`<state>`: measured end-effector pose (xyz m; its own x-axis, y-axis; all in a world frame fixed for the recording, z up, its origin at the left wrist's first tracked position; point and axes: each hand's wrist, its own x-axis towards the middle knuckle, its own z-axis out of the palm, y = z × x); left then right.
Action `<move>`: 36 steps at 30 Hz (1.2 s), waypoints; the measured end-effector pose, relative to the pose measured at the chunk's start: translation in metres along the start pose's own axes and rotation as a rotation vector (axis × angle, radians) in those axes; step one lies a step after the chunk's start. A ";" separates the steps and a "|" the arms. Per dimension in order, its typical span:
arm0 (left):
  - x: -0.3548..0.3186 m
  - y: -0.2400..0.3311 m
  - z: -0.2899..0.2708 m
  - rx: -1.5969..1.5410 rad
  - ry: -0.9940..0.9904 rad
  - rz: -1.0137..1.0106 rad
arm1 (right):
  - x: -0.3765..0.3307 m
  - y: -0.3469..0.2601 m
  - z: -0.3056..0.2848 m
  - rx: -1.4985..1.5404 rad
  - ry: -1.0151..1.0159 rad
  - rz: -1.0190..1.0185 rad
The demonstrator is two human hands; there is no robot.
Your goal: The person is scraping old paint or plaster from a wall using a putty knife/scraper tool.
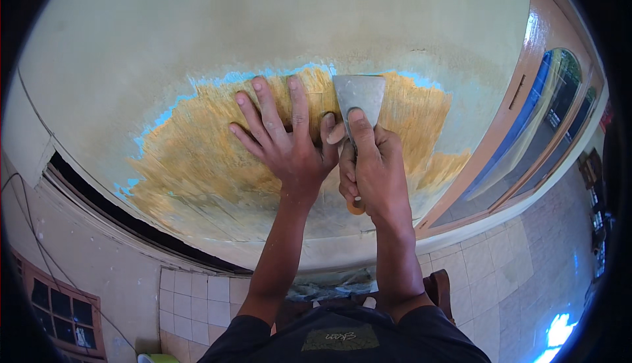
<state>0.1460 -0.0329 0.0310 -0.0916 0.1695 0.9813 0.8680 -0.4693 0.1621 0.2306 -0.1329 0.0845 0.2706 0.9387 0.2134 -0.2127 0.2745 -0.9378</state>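
Observation:
My right hand is wrapped round the handle of a paint scraper, thumb along the base of its wide grey blade. The blade points up, its edge at the upper border of a bare yellow-brown patch on the wall. An orange handle end shows below my fist. To the left, my left hand lies against the patch with fingers spread, its thumb close to the scraper. A ragged bright blue strip runs along the patch's border, and pale greenish-beige paint covers the wall above it.
At the right stands a brown-framed glass door. A long dark gap crosses the lower left, near a hanging cable and a small paned window. Tiled floor and a crumpled greyish sheet lie below.

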 end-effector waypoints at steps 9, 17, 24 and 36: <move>0.000 -0.002 -0.001 0.004 0.007 0.010 | -0.004 0.001 0.001 -0.004 0.024 0.025; -0.001 0.000 0.002 -0.001 0.014 0.001 | -0.002 0.003 -0.002 0.008 0.019 0.004; -0.002 0.004 0.001 0.023 0.007 0.003 | 0.001 0.002 -0.006 0.009 -0.029 -0.077; -0.001 0.007 0.003 0.042 0.019 0.033 | 0.003 0.003 -0.015 -0.038 -0.056 -0.033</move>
<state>0.1532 -0.0337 0.0304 -0.0716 0.1379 0.9878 0.8904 -0.4375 0.1257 0.2447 -0.1325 0.0785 0.2240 0.9398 0.2582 -0.1681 0.2982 -0.9396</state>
